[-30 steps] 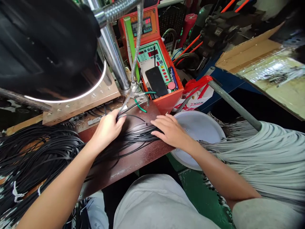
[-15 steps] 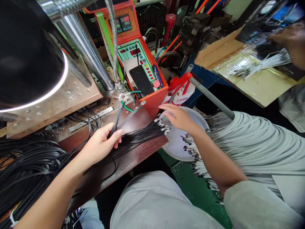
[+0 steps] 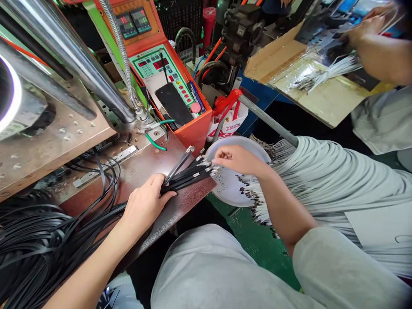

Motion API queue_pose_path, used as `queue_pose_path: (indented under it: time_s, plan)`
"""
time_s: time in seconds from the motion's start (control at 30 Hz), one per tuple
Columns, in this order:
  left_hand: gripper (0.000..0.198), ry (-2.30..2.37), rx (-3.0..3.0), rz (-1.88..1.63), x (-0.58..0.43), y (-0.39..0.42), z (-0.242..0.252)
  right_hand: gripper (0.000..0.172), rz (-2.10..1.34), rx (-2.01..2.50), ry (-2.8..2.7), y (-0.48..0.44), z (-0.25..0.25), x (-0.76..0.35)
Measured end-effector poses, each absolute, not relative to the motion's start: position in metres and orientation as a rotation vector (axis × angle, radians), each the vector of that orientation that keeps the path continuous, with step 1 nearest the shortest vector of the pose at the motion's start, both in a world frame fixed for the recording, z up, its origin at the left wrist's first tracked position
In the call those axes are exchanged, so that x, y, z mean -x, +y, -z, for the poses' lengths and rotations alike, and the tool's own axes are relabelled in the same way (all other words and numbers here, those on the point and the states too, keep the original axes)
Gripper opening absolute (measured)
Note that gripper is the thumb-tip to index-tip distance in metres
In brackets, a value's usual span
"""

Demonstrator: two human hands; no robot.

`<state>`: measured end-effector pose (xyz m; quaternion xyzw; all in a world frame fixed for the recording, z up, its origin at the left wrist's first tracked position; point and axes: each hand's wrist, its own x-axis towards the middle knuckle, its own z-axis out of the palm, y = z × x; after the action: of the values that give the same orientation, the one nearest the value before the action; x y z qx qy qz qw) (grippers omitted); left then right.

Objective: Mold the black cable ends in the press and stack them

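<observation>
Plainly, everything hung on where the metal ends (image 3: 214, 170) of the black cables (image 3: 186, 178) lay: at about two o'clock from the left hand (image 3: 143, 197) and at nine o'clock from the right hand (image 3: 240, 159), which was much the nearer of the two. The bundle's long axis ran from eight o'clock to two o'clock across the brown table (image 3: 189, 199), its tips reaching just past the table's edge over the white basin (image 3: 230, 201).

The left hand was wrapped around the bundle, with two cables (image 3: 178, 165) angled up out of its grip between one and two o'clock. The right hand had its fingers curled in just beside the tips; whether it pinched any of them I could not tell.

Half a second earlier those two cables had stood spread apart, one near twelve o'clock and one near two; now they lay side by side, closer to the bundle. The right hand's fingers, stretched out then, had folded in, and the view had swung so that less of the lamp (image 3: 11, 94) showed at nine o'clock.
</observation>
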<state>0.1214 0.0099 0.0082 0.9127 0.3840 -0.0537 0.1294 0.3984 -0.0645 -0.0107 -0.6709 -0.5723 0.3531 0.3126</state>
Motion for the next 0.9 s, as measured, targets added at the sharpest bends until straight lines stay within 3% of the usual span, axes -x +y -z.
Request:
queue_pose_path:
  time_s: [0.23, 0.47, 0.6, 0.9]
  plan:
    - [0.022, 1.086, -2.442, -0.044, -0.122, 0.021, -0.006, 0.007, -1.139, 1.704, -1.306, -0.083, 0.025, -0.387]
    - [0.028, 1.426, -2.127, -0.474, -0.119, 0.036, -0.018, 0.018, -1.581, 1.513, -1.034, -0.091, 0.03, -0.397]
    - [0.031, 1.258, -2.028, -0.3, -0.118, 0.028, -0.024, 0.023, -1.608, 1.343, -0.891, -0.098, 0.011, -0.394]
    - [0.036, 0.92, -2.18, 0.071, -0.106, -0.014, -0.038, 0.015, -1.166, 1.43, -1.046, -0.063, -0.001, -0.375]
